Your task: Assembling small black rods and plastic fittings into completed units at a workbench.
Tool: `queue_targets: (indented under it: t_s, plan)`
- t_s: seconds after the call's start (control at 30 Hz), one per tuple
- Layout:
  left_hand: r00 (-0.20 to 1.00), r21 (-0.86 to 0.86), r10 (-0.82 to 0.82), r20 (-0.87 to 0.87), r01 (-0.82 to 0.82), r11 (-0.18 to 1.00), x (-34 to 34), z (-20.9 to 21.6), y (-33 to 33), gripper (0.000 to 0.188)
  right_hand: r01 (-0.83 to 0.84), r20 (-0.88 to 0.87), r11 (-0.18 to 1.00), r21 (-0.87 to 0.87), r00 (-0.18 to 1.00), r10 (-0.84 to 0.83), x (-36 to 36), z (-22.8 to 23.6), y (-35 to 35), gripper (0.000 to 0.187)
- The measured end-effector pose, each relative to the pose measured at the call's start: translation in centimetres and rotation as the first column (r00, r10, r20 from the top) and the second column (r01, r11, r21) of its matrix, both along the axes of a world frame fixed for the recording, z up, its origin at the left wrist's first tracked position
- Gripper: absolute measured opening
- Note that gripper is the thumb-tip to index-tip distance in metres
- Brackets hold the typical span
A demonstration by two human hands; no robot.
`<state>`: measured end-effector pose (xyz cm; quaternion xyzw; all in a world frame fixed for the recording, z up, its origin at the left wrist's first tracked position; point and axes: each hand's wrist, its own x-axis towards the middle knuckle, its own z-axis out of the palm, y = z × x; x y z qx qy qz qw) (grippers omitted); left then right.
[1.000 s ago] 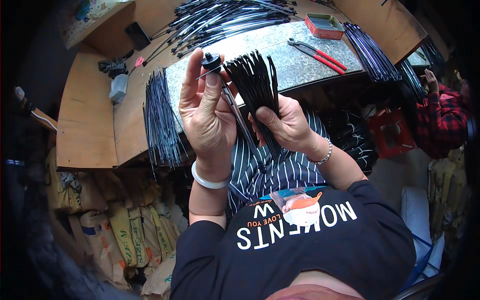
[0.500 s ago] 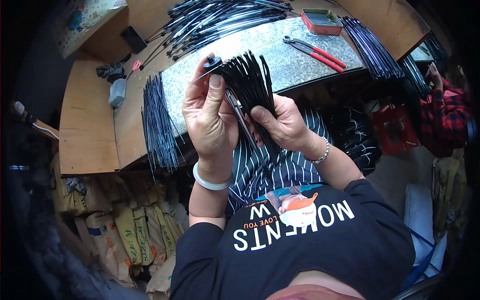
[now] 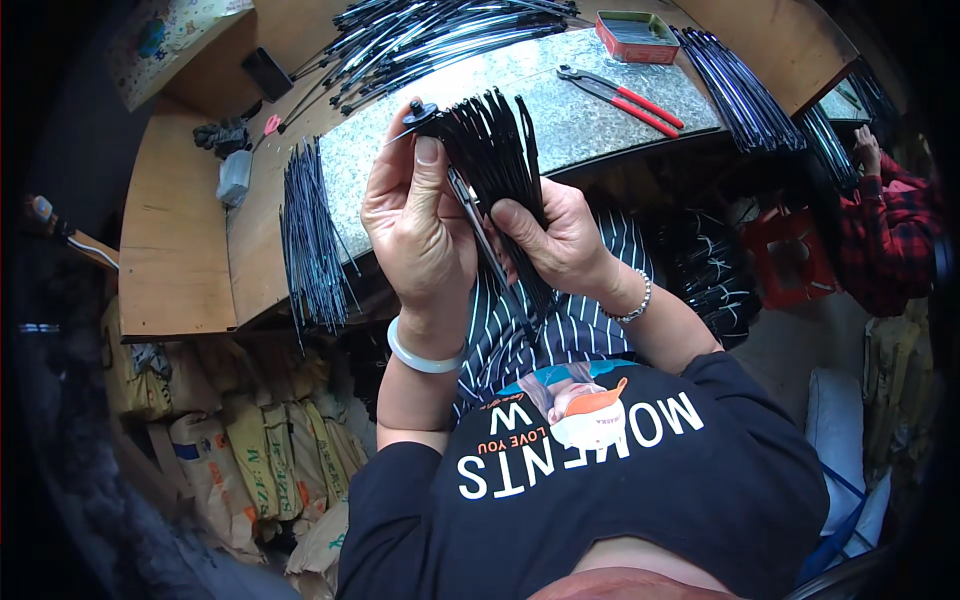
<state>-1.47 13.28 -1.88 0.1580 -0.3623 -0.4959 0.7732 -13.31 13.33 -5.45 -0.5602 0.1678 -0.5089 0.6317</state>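
Note:
A thick bundle of thin black strips with looped upper ends stands up in front of me, gripped by my right hand with the thumb across it. Beside it, my left hand pinches a thin piece near the bundle's top left. At those fingertips is a small black round knob-like part, and a fine pointed sliver sticks out to its left. A silvery strip runs down between my hands. The bundle's lower end hangs over my striped apron.
Red-handled pincers and a red tin lie on the grey tabletop. More black strip bundles lie at left, back and right. A phone is at back left. Another person's hand shows at far right.
Both hands and the bundle have shifted very slightly up and left in view. The hold of each hand stays the same.

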Motion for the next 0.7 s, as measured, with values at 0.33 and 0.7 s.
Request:
queue_targets:
  t_s: [0.33, 0.7]
  plan:
    - [0.997, 0.009, 0.065, 0.049, -0.066, 0.998, -0.5, -0.9, -0.2, 0.032, 0.256, -0.222, 0.92, -0.296, 0.918, -0.327, 0.7, -1.2, -0.5, 0.025]
    - [0.996, 0.059, 0.058, 0.071, -0.062, 0.996, -1.8, -1.6, -1.0, 0.034, 0.363, -0.201, 0.833, -0.417, 0.857, -0.474, 0.6, -2.3, -2.3, 0.028]
